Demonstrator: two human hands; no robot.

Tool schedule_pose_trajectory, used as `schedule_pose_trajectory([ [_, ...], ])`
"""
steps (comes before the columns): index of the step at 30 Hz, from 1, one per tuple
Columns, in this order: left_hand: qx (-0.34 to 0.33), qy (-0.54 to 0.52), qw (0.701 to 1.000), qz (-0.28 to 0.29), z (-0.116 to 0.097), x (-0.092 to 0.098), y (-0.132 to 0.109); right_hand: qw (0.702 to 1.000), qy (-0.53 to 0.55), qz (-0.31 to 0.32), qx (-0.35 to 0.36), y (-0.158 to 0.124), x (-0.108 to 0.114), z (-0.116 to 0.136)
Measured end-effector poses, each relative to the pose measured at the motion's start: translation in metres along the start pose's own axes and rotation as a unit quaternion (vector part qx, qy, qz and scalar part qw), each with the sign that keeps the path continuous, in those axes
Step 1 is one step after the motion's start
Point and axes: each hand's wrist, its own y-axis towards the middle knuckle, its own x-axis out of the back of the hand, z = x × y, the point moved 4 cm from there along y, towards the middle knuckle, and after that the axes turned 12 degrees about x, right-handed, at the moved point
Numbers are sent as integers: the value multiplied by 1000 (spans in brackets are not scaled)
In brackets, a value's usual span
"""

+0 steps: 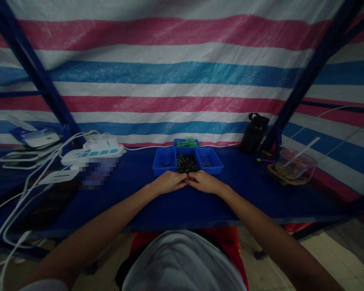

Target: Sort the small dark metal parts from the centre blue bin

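My left hand (169, 182) and my right hand (205, 182) meet at the fingertips just in front of the blue bins. Fingers on both hands are curled and pressed together; anything between them is too small or hidden to make out. Right behind them, the middle bin holds a pile of small black and shiny parts (186, 162). In the left blue bin (160, 154) lie a few dark slender pieces. A few small shiny pieces sit in the right blue bin (214, 157). Green items (187, 142) fill the bin at the back.
To the left are a white power strip (109, 150), white cables (27, 182) and phones (21, 156). A black bottle (254, 133) stands at the back right, near a clear plastic bowl (301, 161) with a spoon. Blue posts (306, 81) flank the table (248, 190).
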Motion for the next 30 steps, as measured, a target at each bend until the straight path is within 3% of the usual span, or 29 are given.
schedule_pose_trajectory([
  [6,25,-42,999,6,3,2,1,999,-30,7,-25,-3,2,-6],
  [18,-27,-34,999,28,-5,8,-1,999,-29,8,-21,-3,1,-7],
  [30,-31,-24,999,1,-3,8,-2,999,-46,8,-13,-4,2,-4],
])
